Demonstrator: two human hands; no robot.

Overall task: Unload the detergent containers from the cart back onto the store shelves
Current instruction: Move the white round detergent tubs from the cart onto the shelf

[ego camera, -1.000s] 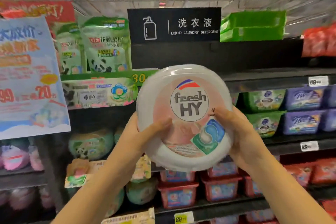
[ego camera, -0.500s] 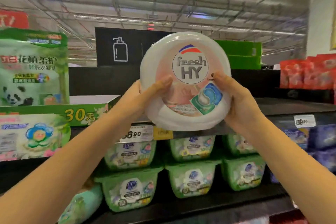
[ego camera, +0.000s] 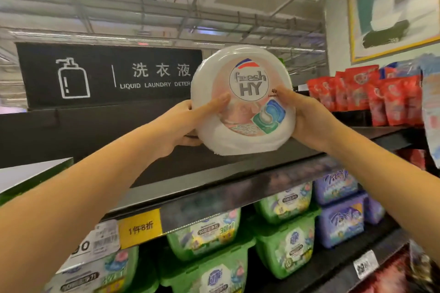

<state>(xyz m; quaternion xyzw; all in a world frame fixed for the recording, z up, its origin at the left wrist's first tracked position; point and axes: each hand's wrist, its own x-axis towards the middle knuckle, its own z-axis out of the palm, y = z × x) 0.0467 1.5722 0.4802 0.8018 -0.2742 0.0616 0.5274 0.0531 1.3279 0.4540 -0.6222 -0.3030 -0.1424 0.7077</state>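
Observation:
A round white tub of detergent pods, with a pink lid label reading "fresh HY", stands on edge with its lid facing me. Its lower rim is at or just above the dark top shelf; contact cannot be told. My left hand grips its left side, thumb across the lid. My right hand grips its right side, thumb on the label. Both arms reach up and forward.
A black "Liquid Laundry Detergent" sign stands behind the top shelf. Red pouches line the top shelf at right. Green tubs and purple tubs fill the shelf below. A yellow price tag hangs on the shelf edge.
The view has tilted up and closed in on the top shelf. Both hands have carried the tub up and forward, from in front of the lower shelves to the top shelf.

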